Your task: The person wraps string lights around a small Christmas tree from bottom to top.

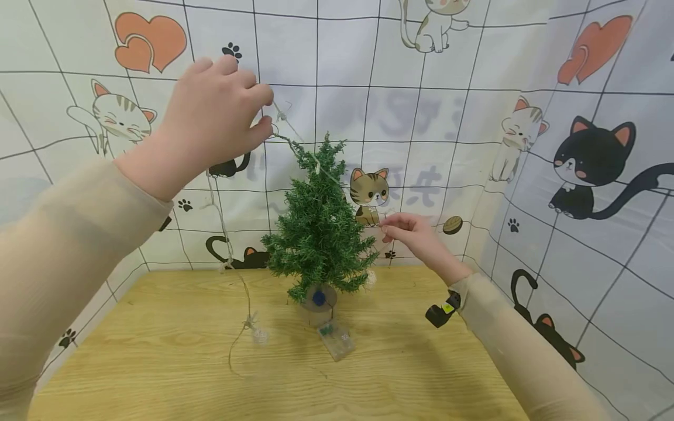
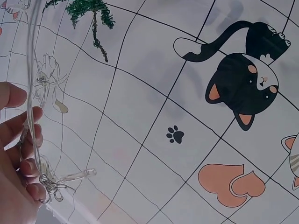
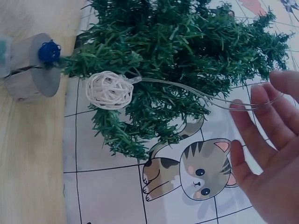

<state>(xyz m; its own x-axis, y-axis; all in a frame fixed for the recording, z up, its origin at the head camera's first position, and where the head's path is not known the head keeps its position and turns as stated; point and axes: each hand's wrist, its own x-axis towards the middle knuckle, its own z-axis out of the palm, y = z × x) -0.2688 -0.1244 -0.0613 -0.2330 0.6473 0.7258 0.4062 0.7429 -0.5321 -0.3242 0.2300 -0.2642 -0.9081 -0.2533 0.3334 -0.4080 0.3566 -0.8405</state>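
A small green artificial Christmas tree [image 1: 321,228] stands upright on a round wooden base [image 3: 35,79]. My left hand [image 1: 216,105] is raised above and left of the treetop, pinching the thin clear wire of a string of lights [image 2: 31,74]. Part of that wire runs across the tree's upper front; another length hangs down to the table. At the tree's right side my right hand [image 1: 416,237] pinches the wire between thumb and fingers. From there the wire leads to a white woven ball [image 3: 110,91] against the lower branches.
A clear battery box [image 1: 336,339] lies before the base, near a small blue ball [image 3: 49,51]. Another white ball [image 1: 260,335] rests on the wooden table [image 1: 400,374], left of the box. A cat-print cloth [image 1: 347,52] hangs behind.
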